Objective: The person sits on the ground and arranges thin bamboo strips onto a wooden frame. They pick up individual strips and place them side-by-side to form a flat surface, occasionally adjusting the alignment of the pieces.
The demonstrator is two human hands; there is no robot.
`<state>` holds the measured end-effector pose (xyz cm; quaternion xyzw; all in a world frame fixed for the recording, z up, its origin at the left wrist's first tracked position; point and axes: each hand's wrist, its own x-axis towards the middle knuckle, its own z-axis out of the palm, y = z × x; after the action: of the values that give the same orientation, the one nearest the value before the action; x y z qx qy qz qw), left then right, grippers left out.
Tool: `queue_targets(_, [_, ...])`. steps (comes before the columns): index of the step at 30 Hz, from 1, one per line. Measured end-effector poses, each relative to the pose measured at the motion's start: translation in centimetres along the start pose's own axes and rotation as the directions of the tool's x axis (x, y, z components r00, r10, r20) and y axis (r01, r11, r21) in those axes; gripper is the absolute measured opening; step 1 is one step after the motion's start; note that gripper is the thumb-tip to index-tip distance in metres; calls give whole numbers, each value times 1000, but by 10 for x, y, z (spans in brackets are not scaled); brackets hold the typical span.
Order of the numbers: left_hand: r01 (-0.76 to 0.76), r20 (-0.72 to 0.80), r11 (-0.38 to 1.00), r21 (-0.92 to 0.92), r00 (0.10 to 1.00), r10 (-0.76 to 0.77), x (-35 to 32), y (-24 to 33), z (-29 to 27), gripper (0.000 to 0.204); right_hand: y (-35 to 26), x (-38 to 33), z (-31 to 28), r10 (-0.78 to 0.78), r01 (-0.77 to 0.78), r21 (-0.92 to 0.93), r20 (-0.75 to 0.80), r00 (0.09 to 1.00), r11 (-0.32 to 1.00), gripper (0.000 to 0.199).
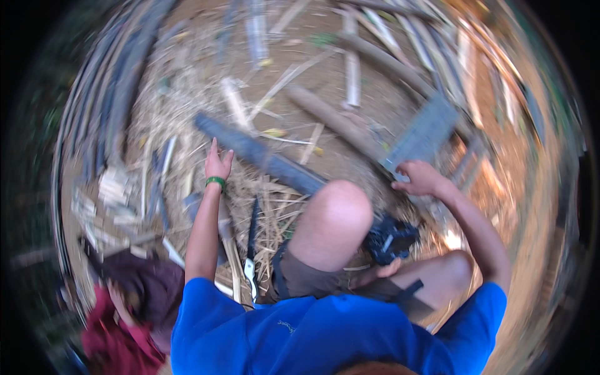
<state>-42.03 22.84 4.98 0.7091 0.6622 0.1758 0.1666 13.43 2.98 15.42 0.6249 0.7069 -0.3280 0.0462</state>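
- Nearest to me, my blue shirt (325,337) fills the bottom edge, and my bent knee (334,215) rises up in the middle.
- Low on my left, another person in a dark cap (147,281) and red top (109,340) crouches beside my arm.
- A long knife (251,247) lies on the ground between my left forearm and my knee, its blade dark, untouched.
- My left hand (217,164), a green band (215,181) at the wrist, is stretched forward with the fingers (214,147) spread loose, gripping nothing; the fingertips are just beside the long dark bamboo pole (262,156) that lies slantwise across the straw.
- My right hand (422,178) is out to the right with its fingers curled down on the near end of a flat grey woven panel (425,131); whether they truly grip it I cannot tell.
- Farther off, split bamboo strips (353,75) and a thick round pole (331,119) lie scattered over the bare dirt floor (375,103).
- Along the far left rim, a stack of long dark poles (119,81) curves away.
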Motion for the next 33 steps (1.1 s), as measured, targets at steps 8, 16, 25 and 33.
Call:
queue_targets(8, [795,-333,587,156,602,-726,-30,-275,-143,94,-30,148,69,189,-226,-170,-207,960,959,99])
queue_targets(16, [910,-355,411,-51,368,-860,-78,-352,-286,83,-13,173,138,242,-280,-80,-319,916,957,106])
queue_targets(25, [327,-303,905,272,922,-242,29,-107,-126,86,9,141,119,109,-84,72,-482,869,994,91])
queue_targets(33, [-638,116,764,95,769,628,-2,121,48,110,31,95,117,88,-124,-82,-346,934,989,96])
